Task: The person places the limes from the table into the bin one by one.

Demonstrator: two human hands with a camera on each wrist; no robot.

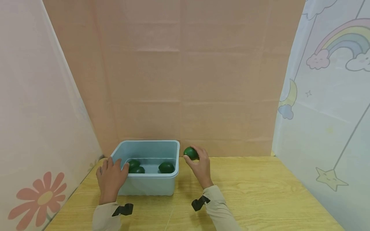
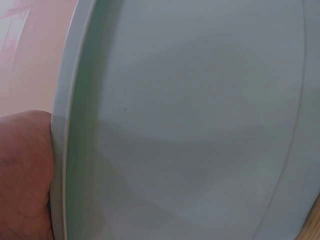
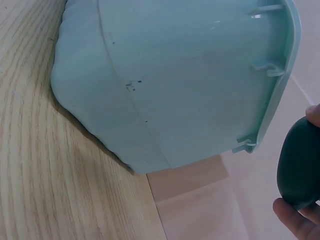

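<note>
At the left-middle of the head view, a pale blue plastic bin stands on the table. Several dark green limes lie inside, one lime on the right and others toward the left. My left hand rests over the bin's front left corner, fingers spread, thumb on the inner side; the left wrist view has part of this hand against the rim. Just right of the bin, my right hand pinches another lime between thumb and fingers, raised to about rim height. The right wrist view shows this lime beside the bin's outer wall.
A wood-grain table extends to the right of the bin. Behind it hangs a creased orange-brown backdrop. Patterned sheets close in the sides, with a flower on the left sheet and a rainbow on the right sheet.
</note>
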